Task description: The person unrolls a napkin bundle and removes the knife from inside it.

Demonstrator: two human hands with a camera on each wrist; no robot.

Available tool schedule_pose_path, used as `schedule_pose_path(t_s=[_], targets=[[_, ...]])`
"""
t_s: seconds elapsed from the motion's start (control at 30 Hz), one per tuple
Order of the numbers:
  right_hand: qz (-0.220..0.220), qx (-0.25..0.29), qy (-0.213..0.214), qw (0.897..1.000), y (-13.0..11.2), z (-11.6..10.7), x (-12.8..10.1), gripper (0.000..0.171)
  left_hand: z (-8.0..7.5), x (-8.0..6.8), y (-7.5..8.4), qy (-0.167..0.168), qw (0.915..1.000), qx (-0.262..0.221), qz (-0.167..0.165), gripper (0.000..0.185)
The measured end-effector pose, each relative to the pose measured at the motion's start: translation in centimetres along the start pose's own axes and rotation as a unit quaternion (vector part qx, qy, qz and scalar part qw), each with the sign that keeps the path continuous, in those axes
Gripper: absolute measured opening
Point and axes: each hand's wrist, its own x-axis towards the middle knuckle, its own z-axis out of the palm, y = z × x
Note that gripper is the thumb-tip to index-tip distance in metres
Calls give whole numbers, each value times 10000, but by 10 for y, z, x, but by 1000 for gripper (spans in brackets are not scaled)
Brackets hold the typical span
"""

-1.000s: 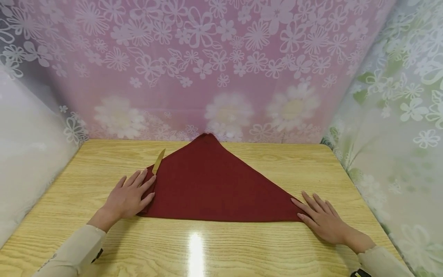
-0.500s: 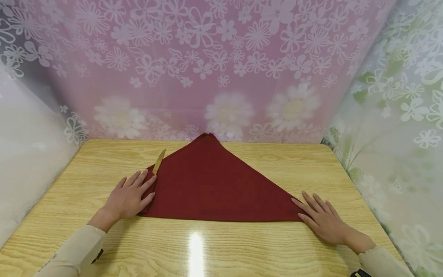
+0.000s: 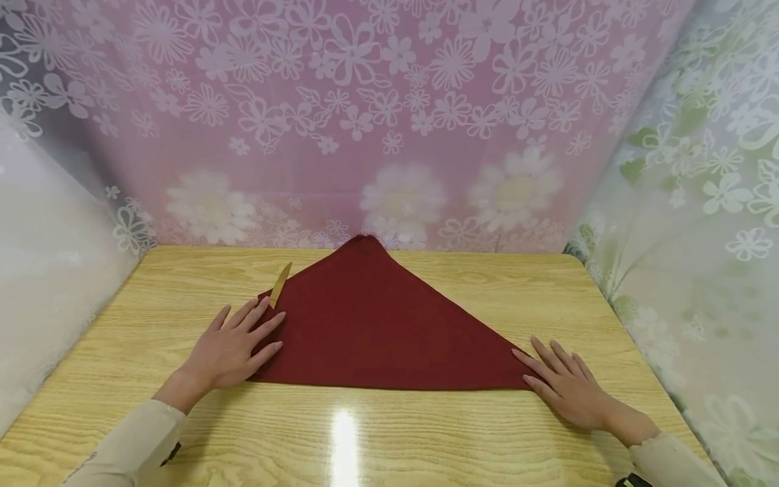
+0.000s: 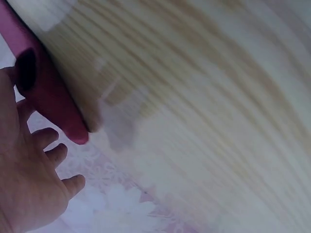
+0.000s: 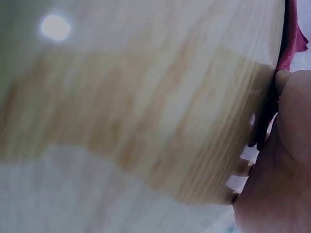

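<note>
A dark red cloth (image 3: 371, 325), folded into a triangle, lies flat on the wooden table (image 3: 389, 433), its tip pointing to the far edge. My left hand (image 3: 234, 348) rests flat on the cloth's left corner with straight, spread fingers. My right hand (image 3: 562, 389) lies flat on the table, fingertips touching the cloth's right corner. A thin yellow blade (image 3: 279, 284) sticks out from under the cloth's left edge, just beyond my left fingertips. In the left wrist view the cloth (image 4: 43, 92) shows beside my left hand (image 4: 29, 184). The right wrist view catches the cloth (image 5: 291, 39) edge beside my right hand (image 5: 279, 165).
Flowered plastic sheets wall the table: pink (image 3: 377, 115) at the back, white (image 3: 42, 257) on the left, green-flowered (image 3: 700, 203) on the right. A lamp glare (image 3: 344, 439) shines on the near table surface.
My left hand has slid a little to the right, further onto the cloth's left corner. The right hand and the cloth stay where they were.
</note>
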Motion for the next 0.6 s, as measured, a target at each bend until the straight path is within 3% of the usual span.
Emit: schedule_pose_path(t_s=[0.27, 0.6], targets=[[113, -36, -96, 9999, -2, -1, -1, 49, -3, 3, 13, 7, 9999, 40, 130, 55], [54, 34, -92, 9999, 2, 1, -1, 49, 3, -1, 6, -279, 9996, -71, 74, 53]])
